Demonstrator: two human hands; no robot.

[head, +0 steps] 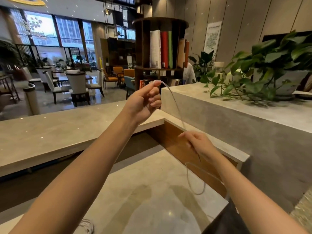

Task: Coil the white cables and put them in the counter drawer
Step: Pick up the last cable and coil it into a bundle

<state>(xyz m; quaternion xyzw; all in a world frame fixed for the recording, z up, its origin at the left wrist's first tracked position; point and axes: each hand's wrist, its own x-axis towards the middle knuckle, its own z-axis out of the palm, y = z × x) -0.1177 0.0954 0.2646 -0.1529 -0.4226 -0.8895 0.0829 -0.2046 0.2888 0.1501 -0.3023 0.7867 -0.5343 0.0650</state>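
Bright windows, lobby chairs (bookshelf nearby)

You face a round bookshelf holding white, red and green books. Right of the bookshelf hangs a poster, and further right stands a leafy plant. Left of the bookshelf are orange chairs, then white chairs and tall windows.

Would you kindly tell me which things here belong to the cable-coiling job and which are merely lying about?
Job in hand: thin white cable, pinched by the left hand, held lower by the right hand; pale stone counter.

Just lying about: leafy green potted plant; round dark wooden bookshelf; white-backed lounge chairs.
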